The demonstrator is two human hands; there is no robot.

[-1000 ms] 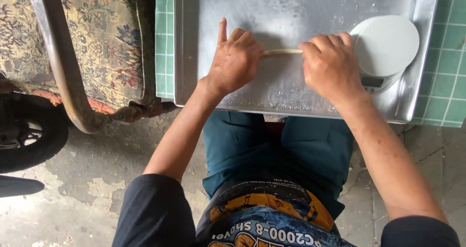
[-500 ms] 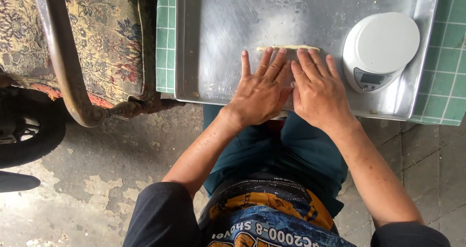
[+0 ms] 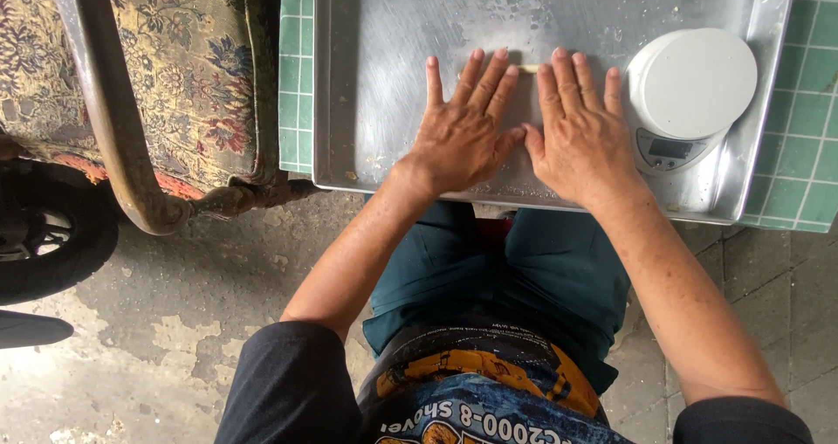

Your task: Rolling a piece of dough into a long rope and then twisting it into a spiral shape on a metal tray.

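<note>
My left hand (image 3: 461, 134) and my right hand (image 3: 580, 134) lie flat, palms down and side by side, on a large metal tray (image 3: 384, 86). Their fingers are spread and point away from me. Under the fingertips lies a thin pale roll of dough (image 3: 527, 68); only a short piece shows between the two hands. The rest of the roll is hidden beneath my fingers.
A round white kitchen scale (image 3: 690, 90) sits on the tray's right side, close to my right hand. The tray rests on a green tiled surface (image 3: 799, 121). A floral upholstered chair with a curved wooden arm (image 3: 113, 103) stands at the left, over a concrete floor.
Both hands slid back toward me over the dough, then forward again with fingers flattened. The roll, earlier visible between the hands, is now mostly covered by my fingertips.
</note>
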